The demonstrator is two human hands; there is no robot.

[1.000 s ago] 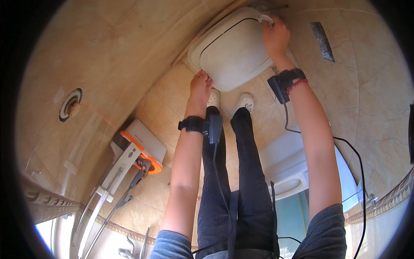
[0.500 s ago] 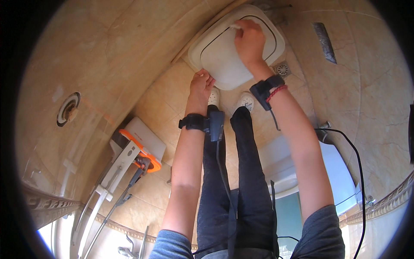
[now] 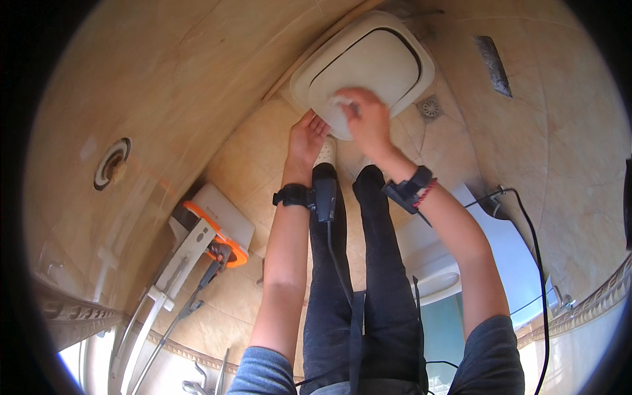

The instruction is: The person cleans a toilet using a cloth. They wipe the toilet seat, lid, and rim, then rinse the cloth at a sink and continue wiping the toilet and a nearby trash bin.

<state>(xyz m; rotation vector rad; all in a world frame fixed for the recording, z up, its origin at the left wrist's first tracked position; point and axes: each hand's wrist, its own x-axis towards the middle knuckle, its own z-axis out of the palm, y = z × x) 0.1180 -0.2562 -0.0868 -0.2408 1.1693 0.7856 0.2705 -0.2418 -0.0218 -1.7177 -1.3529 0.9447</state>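
Observation:
Ahead of me stands a white bin-like container (image 3: 299, 82) with a rounded rectangular lid panel (image 3: 375, 62), a dark gap running along its far and right sides. My right hand (image 3: 368, 122) is over the near part of the panel, fingers closed on a small white wad (image 3: 340, 100), perhaps tissue or cloth; motion smears the fingertips. At the container's near left edge is my left hand (image 3: 307, 141), palm turned up, with the fingers loosely stretched out against the rim. Whether those fingers bear any weight cannot be seen.
A round floor drain (image 3: 430, 108) lies right of the container. On the left stand an orange-rimmed grey bucket (image 3: 227, 243) and long-handled tools (image 3: 178, 316). A white toilet (image 3: 487, 243) is at lower right, near a hanging black cable (image 3: 541, 263).
My right hand has come down from the panel's far side to its near side, still with the white wad. My left hand stays at the near left rim, its fingers less curled.

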